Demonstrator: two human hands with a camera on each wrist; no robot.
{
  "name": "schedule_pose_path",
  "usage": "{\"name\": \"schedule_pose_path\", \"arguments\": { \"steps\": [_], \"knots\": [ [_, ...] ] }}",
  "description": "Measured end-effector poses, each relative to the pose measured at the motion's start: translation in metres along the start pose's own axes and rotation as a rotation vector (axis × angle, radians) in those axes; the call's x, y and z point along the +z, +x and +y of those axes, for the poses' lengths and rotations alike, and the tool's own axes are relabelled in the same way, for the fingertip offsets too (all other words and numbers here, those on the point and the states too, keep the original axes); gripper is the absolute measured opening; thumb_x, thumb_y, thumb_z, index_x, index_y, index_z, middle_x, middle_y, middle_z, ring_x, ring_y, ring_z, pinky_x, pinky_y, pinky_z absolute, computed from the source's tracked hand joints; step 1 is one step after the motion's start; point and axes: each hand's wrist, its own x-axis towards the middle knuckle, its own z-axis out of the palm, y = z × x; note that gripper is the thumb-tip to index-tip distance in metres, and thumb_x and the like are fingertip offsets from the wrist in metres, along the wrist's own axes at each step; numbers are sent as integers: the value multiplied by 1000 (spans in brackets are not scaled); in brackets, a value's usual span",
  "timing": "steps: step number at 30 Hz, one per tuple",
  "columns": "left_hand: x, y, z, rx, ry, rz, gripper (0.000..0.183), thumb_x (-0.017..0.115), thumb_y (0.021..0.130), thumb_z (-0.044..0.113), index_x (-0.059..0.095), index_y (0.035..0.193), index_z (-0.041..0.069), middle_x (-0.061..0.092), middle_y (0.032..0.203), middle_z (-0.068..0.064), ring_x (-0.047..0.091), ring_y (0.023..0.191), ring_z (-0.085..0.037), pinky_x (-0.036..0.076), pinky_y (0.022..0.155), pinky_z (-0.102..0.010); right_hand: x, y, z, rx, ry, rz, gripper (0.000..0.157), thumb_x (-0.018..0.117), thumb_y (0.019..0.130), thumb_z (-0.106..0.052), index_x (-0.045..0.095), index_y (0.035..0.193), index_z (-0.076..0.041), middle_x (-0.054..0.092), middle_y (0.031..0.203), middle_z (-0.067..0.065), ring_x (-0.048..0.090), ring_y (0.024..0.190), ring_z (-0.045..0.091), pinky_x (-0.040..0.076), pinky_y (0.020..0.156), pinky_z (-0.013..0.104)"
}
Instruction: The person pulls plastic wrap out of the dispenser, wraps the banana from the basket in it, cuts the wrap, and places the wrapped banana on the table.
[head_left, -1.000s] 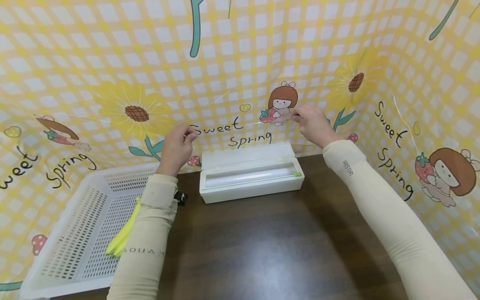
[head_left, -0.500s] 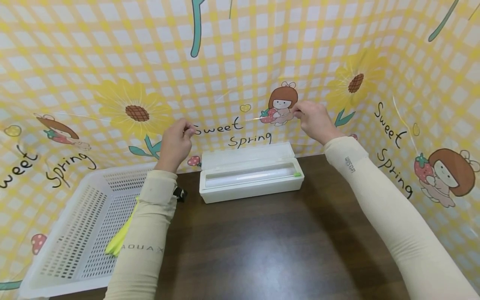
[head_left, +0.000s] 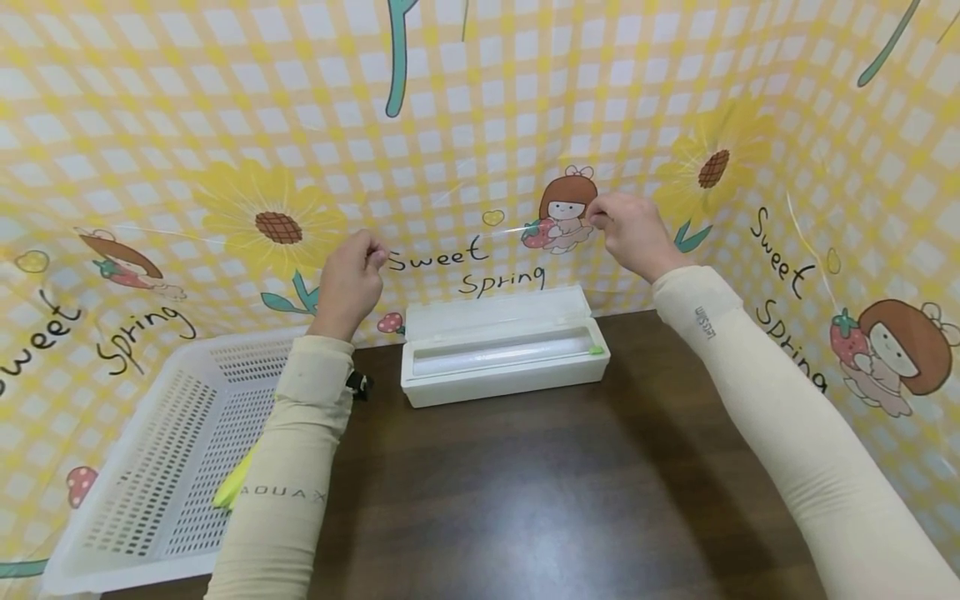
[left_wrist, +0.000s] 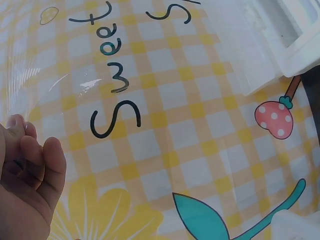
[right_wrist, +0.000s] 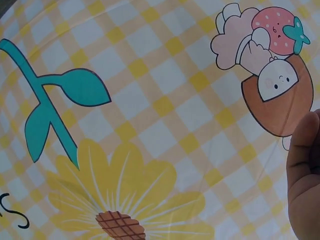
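Note:
Clear cling film (left_wrist: pixel 24 77) stretches from my left fingertips in the left wrist view, showing as shiny creases and glints. My left hand (head_left: pixel 350 283) pinches one edge of it between thumb and curled fingers, up in front of the patterned cloth. At about the same height, my right hand (head_left: pixel 637 236) pinches the other side; the right wrist view catches only part of that hand (right_wrist: pixel 304 182). Below and between the hands, a white cling film dispenser box (head_left: pixel 506 386) stands on the table with its lid (head_left: pixel 498 312) raised. The film roll (head_left: pixel 502 356) lies inside.
A green slider (head_left: pixel 596 351) sits at the box's right end. At left, a white perforated basket (head_left: pixel 135 577) holds something bright yellow-green (head_left: pixel 236 482), partly hidden by my left sleeve. Yellow checked cloth (head_left: pixel 465 75) walls the brown table (head_left: pixel 525 483) at the back and sides.
Both hands have risen slightly, still pinching the film. My left forearm now hides more of the yellow-green thing. The dispenser box stays put.

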Motion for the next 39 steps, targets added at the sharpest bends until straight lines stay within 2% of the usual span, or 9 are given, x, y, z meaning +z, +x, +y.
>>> {"name": "schedule_pose_path", "arguments": {
  "steps": [12, 20, 27, 39],
  "knots": [
    [-8, 6, 7, 5, 34, 2, 13, 50, 106, 8, 59, 101, 0, 63, 103, -17, 55, 80, -34, 44, 73, -48, -8, 5, -2, 39, 9, -24, 7, 60, 99, 1, 66, 99, 5, 68, 99, 20, 64, 91, 38, 49, 81, 50],
    [-14, 13, 12, 56, 38, 31, 15, 52, 105, 9, 58, 101, -4, 64, 102, -21, 58, 84, -37, 46, 76, -50, -14, 10, 0, -9, -24, 27, 6, 61, 99, 1, 67, 96, 3, 68, 94, 20, 66, 86, 36, 51, 77, 50],
    [-17, 17, 15, 84, 29, 59, 15, 52, 105, 9, 57, 98, -3, 64, 100, -21, 57, 82, -36, 45, 75, -48, -17, 15, 1, -53, -30, 66, 6, 63, 97, 2, 67, 93, 5, 68, 91, 20, 65, 81, 36, 51, 75, 50],
    [-21, 27, 22, 67, 31, 77, 16, 51, 105, 8, 58, 101, -5, 62, 99, -22, 57, 87, -37, 46, 81, -50, -27, 23, -1, 3, -32, 48, 6, 62, 98, 1, 66, 97, 5, 68, 95, 22, 63, 87, 39, 49, 82, 50]
  ]
}}
